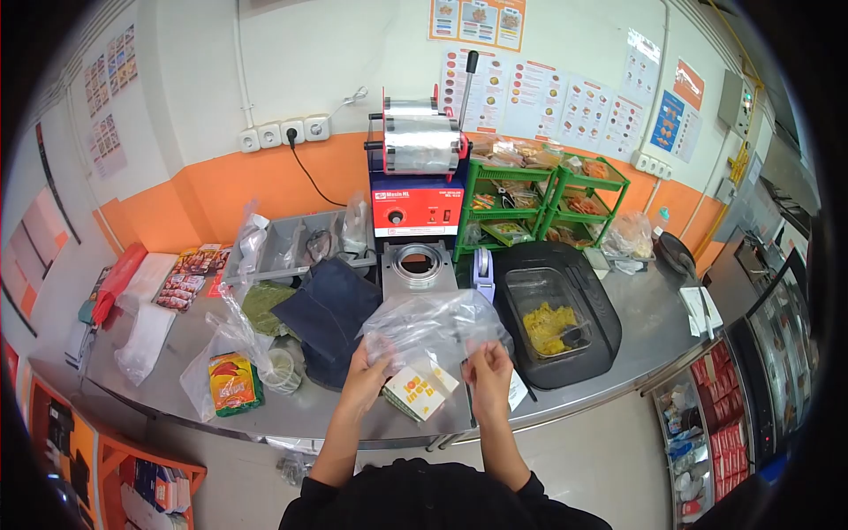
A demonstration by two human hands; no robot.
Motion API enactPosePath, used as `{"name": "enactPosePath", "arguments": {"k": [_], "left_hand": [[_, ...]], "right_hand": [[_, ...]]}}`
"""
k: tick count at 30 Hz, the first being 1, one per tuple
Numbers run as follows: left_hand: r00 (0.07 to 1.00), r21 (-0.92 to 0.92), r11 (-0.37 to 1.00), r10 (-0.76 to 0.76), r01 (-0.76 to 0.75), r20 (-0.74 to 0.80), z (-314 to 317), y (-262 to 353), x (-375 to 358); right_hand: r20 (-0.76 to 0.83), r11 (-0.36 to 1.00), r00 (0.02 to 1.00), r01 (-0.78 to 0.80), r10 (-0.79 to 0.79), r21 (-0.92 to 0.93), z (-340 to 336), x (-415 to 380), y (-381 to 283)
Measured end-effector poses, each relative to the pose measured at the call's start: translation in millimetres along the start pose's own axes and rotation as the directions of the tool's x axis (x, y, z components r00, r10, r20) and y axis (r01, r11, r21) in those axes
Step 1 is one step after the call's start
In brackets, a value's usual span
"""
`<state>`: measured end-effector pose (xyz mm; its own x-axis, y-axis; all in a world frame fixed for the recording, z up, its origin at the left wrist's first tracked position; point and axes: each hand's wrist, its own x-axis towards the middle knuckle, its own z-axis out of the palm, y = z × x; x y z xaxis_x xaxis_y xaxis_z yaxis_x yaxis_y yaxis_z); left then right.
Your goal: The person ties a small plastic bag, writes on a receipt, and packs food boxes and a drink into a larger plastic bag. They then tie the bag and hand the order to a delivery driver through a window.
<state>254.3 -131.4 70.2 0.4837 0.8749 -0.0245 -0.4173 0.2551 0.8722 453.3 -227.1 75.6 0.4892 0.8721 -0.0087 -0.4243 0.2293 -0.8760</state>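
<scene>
A clear plastic bag [424,318] is spread between my two hands over the front of the steel counter. My left hand [364,378] pinches its left lower edge, and my right hand [488,367] has closed fingers on the right side. Between my wrists, a small white and yellow printed box [420,390] overlaps the bag's lower edge in this view. Directly behind the bag stands a cup sealing machine [418,208] with a film roll on top and a round metal ring [417,263] at its base. A purple tape dispenser [483,272] sits beside that base.
Right of my hands, a black tray [594,353] carries a clear container [521,290] of yellow food. To the left lie a dark cloth [331,309], a clear cup [281,371] and an orange-green packet [234,382]. Green racks [508,215] stand along the wall. The counter's front edge [353,439] is close.
</scene>
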Motion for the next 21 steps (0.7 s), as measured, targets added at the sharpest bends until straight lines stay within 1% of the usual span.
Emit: {"name": "enactPosePath", "arguments": {"k": [1, 2, 3, 4, 5, 6, 7, 8, 10, 11, 13, 15, 17, 18, 20, 21], "left_hand": [[0.999, -0.052, 0.998, 0.033, -0.035, -0.038, 3.8, 2.2, -2.0], [0.995, -0.102, 0.992, 0.061, -0.069, -0.075, 5.4, 3.6, -3.4], [0.995, -0.100, 0.992, 0.063, -0.071, -0.077, 1.8, 1.7, -2.7], [0.999, -0.078, 0.996, 0.041, -0.041, -0.005, -4.4, -1.9, -1.1], [0.998, -0.053, 0.999, 0.016, -0.013, 0.066, -9.1, -3.9, -0.8], [0.998, -0.049, 0.999, 0.015, -0.012, 0.066, -10.8, -1.6, -3.9], [0.990, 0.025, 1.000, -0.011, 0.008, 0.138, -11.8, 2.3, -8.4], [0.978, 0.099, 0.995, -0.041, 0.021, 0.206, -12.5, 4.6, -10.4], [0.976, 0.112, 0.994, -0.043, 0.019, 0.213, -16.1, 2.3, -10.3], [0.974, 0.124, 0.992, -0.045, 0.017, 0.221, -18.2, 0.8, -9.5], [0.979, 0.153, 0.988, -0.052, 0.022, 0.196, -18.5, -6.9, -5.2], [0.983, 0.181, 0.983, -0.059, 0.027, 0.175, -13.9, -9.0, -3.9], [0.976, 0.062, 0.995, -0.091, 0.080, 0.196, -6.0, -4.6, -7.4], [0.976, 0.063, 0.995, -0.093, 0.082, 0.195, -2.6, -2.8, -10.0], [0.979, -0.167, 0.982, -0.058, 0.091, 0.196, 4.0, 0.4, -13.2], [0.978, -0.166, 0.982, -0.060, 0.094, 0.198, 10.1, -3.6, -14.9]], "right_hand": [[0.008, 1.000, 1.000, 0.000, 0.000, 0.001, 4.4, -2.2, 2.4], [-0.122, 1.000, 0.993, -0.013, 0.012, -0.009, 12.9, -5.3, 6.5], [-0.253, 0.999, 0.967, -0.028, 0.022, -0.017, 19.4, -7.0, 9.8], [-0.306, 0.994, 0.947, -0.085, 0.101, 0.065, 23.1, -0.9, 10.4], [-0.306, 0.994, 0.947, -0.085, 0.101, 0.066, 17.7, 5.7, 14.9], [-0.193, 0.996, 0.979, -0.045, 0.059, 0.077, 11.4, 13.7, 17.4], [-0.078, 0.996, 0.997, -0.007, 0.014, 0.092, 5.4, 18.8, 18.5], [-0.076, 0.996, 0.997, -0.006, 0.013, 0.093, -1.5, 22.4, 17.8], [0.016, 0.993, 0.998, -0.059, 0.058, 0.099, -4.4, 24.4, 8.5], [0.018, 0.993, 0.998, -0.063, 0.061, 0.099, -1.6, 23.5, 6.1], [0.075, 0.979, 0.992, -0.116, 0.105, 0.167, 5.3, 19.3, 2.0], [0.055, 0.983, 0.992, -0.124, 0.118, 0.134, 11.6, 16.0, 4.2], [0.032, 0.986, 0.991, -0.131, 0.128, 0.102, 16.7, 14.6, 8.2], [0.006, 0.991, 0.994, -0.109, 0.109, 0.074, 18.9, 14.8, 10.5], [-0.022, 0.995, 0.996, -0.084, 0.085, 0.048, 24.7, 12.5, 12.4], [-0.021, 0.988, 0.988, -0.155, 0.155, -0.011, 28.2, 7.6, 11.1]]}}
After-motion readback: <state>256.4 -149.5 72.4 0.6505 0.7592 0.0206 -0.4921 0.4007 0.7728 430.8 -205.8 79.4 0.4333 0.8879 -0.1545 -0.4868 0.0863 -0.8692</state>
